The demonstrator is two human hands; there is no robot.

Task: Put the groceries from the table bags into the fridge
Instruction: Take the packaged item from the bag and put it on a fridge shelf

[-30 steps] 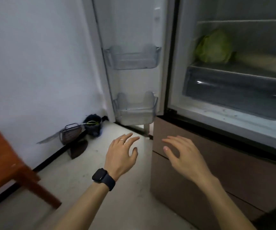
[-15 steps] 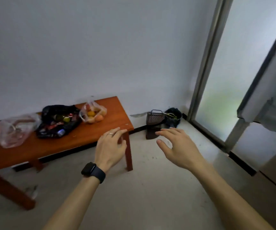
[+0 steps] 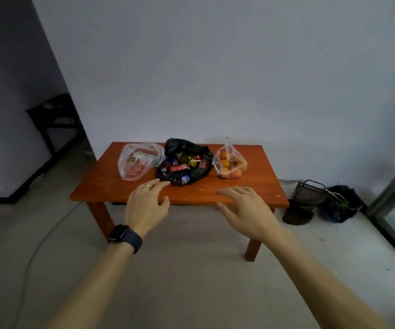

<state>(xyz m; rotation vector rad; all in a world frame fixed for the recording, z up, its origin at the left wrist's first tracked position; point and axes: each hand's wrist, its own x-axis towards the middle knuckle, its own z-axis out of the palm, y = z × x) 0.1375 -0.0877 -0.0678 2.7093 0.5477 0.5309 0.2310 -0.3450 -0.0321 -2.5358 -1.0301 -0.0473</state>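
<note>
A low orange-brown wooden table (image 3: 258,176) stands against the white wall. On it sit three bags: a clear plastic bag (image 3: 137,163) with packaged food on the left, an open black bag (image 3: 184,166) holding cans and a dark bottle in the middle, and a clear bag of oranges (image 3: 230,163) on the right. My left hand (image 3: 146,205), with a ring and a black wristwatch, hovers empty in front of the table's near edge, fingers spread. My right hand (image 3: 246,210) hovers empty at the same height, fingers apart. The fridge is out of view.
A dark wire basket (image 3: 306,191) and a dustpan lie on the floor right of the table, beside a dark bag (image 3: 340,205). A glass door frame (image 3: 391,198) is at the far right. A dark side table (image 3: 54,119) stands in the doorway at left. A cable runs across the floor at left.
The view has swung left from the open fridge to face the table squarely. Both hands stay empty and raised; the table with its bags is now centred and closer.
</note>
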